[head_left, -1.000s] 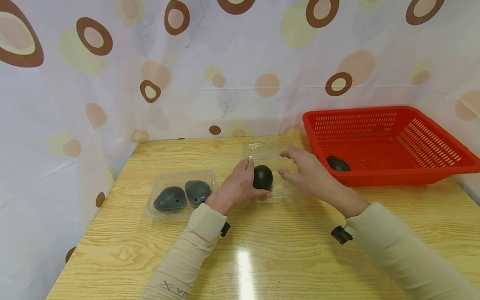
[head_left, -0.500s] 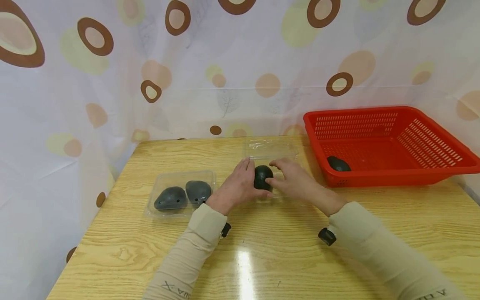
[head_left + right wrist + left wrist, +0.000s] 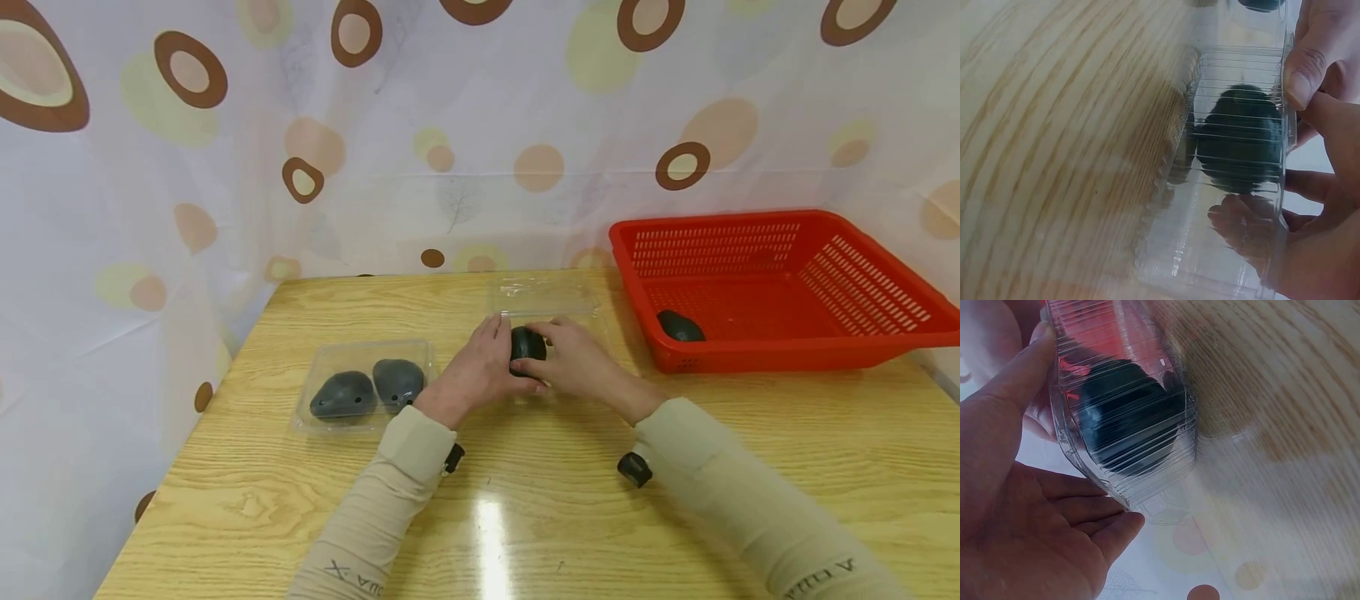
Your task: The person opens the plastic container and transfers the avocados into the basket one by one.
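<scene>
A dark green avocado (image 3: 528,340) sits in a clear plastic clamshell box (image 3: 546,296), whose lid lies folded back. My right hand (image 3: 576,360) holds the avocado from the right, thumb in front and fingers behind. In the right wrist view, those fingertips (image 3: 1235,219) show through the ridged wall beside the avocado. My left hand (image 3: 480,367) rests against the box's left end with fairly straight fingers. Its thumb (image 3: 1029,365) touches the rim in the left wrist view, and the other fingertips (image 3: 1125,531) lie along the lower edge.
A closed clear box (image 3: 318,367) with two dark avocados (image 3: 343,394) stands left on the wooden table (image 3: 337,308). At the right, a red plastic basket (image 3: 817,358) holds another avocado (image 3: 681,326). A patterned cloth (image 3: 480,133) hangs behind.
My right hand has moved left from beside the box onto the avocado, its fingers closing round it. The left hand has stayed at the box's left end.
</scene>
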Demonstrator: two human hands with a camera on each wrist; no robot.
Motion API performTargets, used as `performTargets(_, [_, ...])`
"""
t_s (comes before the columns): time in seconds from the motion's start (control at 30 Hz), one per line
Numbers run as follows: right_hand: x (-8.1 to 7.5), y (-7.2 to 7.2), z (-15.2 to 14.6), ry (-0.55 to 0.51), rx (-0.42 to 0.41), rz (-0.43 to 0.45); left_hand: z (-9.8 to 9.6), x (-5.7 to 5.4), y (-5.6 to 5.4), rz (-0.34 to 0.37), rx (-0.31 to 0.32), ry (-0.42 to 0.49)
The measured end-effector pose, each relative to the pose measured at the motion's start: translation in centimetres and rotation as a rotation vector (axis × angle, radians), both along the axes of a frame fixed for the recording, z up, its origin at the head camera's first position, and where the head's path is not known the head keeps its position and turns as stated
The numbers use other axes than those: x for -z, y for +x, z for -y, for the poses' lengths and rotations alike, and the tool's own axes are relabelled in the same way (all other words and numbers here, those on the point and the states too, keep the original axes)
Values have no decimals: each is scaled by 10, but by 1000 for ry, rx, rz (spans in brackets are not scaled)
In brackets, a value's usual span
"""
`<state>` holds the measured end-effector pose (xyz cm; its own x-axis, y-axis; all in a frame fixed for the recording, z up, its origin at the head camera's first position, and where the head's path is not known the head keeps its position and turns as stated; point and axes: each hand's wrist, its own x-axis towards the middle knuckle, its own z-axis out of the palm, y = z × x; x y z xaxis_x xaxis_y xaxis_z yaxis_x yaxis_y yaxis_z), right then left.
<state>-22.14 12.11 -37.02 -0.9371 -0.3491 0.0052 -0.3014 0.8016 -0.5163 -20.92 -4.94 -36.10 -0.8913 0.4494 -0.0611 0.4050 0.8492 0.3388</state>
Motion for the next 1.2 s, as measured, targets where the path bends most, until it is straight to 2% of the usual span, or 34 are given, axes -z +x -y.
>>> performTargets(0.27, [2, -8, 3, -12, -28, 58, 0, 0, -1, 10, -3, -8])
performTargets(0.47, [3, -14, 4, -77, -94, 97, 0, 0, 0, 24, -15, 32])
performTargets(0.63, [1, -13, 3, -96, -141, 104, 0, 1, 0, 27, -20, 34])
performTargets(0.73, [1, -10, 0, -84, -124, 100, -1, 1, 0, 30, -23, 20])
performTargets(0.97, [2, -8, -5, -115, -5, 171, -2, 1, 1, 34, -31, 11])
performTargets(1.2, [-1, -6, -11, -92, -16, 127, -1, 0, 1, 28, -26, -7])
